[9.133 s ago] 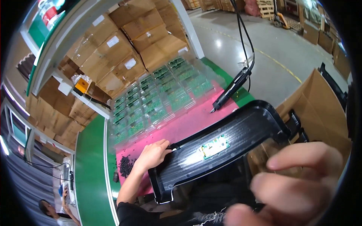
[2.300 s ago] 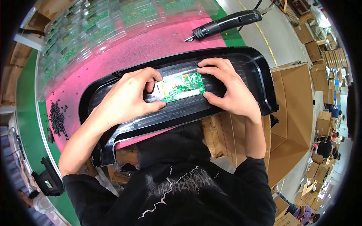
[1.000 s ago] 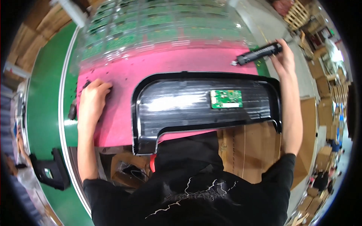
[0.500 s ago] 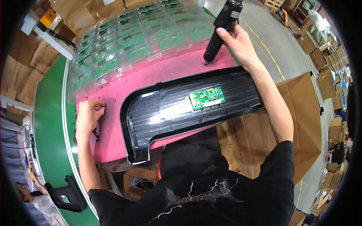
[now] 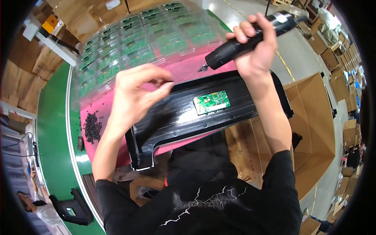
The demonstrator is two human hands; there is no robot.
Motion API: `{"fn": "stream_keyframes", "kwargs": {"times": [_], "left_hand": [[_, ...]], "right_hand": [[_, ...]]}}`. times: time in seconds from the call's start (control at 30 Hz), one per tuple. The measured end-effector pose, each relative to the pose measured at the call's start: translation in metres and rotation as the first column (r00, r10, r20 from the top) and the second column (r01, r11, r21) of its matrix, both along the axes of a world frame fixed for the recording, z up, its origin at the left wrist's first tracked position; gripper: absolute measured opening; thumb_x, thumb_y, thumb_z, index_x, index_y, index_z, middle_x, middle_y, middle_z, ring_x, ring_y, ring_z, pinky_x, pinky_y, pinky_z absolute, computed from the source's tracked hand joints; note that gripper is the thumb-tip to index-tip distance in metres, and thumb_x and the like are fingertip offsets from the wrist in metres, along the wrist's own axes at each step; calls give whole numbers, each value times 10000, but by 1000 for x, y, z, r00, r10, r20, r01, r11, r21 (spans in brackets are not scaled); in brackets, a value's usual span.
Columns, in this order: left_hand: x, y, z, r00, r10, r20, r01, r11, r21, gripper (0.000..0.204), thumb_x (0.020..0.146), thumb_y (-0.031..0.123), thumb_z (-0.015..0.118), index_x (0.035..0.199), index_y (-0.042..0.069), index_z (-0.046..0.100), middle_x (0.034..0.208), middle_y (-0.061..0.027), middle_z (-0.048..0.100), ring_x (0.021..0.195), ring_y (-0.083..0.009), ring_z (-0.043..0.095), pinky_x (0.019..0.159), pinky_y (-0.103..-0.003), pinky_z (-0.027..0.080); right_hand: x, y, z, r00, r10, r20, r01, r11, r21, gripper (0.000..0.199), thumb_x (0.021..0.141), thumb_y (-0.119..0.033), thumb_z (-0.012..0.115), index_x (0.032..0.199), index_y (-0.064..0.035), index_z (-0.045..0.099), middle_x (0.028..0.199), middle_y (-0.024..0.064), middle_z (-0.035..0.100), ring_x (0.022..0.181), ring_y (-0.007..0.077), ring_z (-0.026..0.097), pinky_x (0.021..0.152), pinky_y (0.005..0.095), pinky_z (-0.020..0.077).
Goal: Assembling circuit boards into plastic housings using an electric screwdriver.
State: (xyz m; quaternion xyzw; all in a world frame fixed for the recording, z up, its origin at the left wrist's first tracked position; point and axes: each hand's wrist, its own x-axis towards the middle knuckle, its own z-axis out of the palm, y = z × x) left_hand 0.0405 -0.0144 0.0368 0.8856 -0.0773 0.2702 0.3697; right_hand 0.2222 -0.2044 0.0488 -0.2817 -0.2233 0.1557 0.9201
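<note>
While the right hand grips an electric screwdriver, the left hand pinches its fingertips (contents unseen) above the black panel.

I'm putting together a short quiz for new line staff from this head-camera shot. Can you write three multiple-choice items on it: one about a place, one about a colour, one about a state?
1. Where does the green circuit board lie?
A. On the black plastic panel
B. In the open cardboard box
C. Among the pile of screws

2. What colour is the mat under the panel?
A. Blue
B. Pink
C. Yellow

3. What is the right hand doing?
A. Resting flat on the mat
B. Lifting the circuit board
C. Gripping the black electric screwdriver

Answers: 1 A, the board sits near the panel's middle. 2 B, pink shows on both sides of the panel. 3 C, the fingers wrap the screwdriver's body, tip pointing down-left above the panel, while the left hand hovers with pinched fingertips.
</note>
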Motion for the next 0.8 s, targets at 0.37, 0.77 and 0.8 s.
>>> {"fn": "stream_keyframes", "kwargs": {"times": [0.37,0.77,0.8], "left_hand": [[24,-39,0,937,-349,20,321,838,-441,124,829,-20,725,938,-35,669,918,-83,661,814,-145,645,747,-270,529],[28,-28,-9,893,-444,-76,417,878,-234,132,824,-35,701,953,-44,675,842,-123,722,758,-195,719,693,-280,553],[27,-28,-11,893,-444,-79,416,878,-237,132,824,-35,701,953,-44,675,842,-123,722,758,-195,719,693,-280,553]], "right_hand": [[-65,-41,31,988,73,136,-93,985,143,240,975,-299,534,991,-65,481,665,-62,433,570,62,390,673,263,373],[-73,-54,31,902,92,421,-142,986,89,296,937,-332,556,1056,-77,464,692,-52,488,585,76,462,704,298,411],[-73,-53,31,904,93,417,-141,986,88,296,937,-332,556,1056,-77,464,692,-52,488,585,76,462,704,298,411]]}}
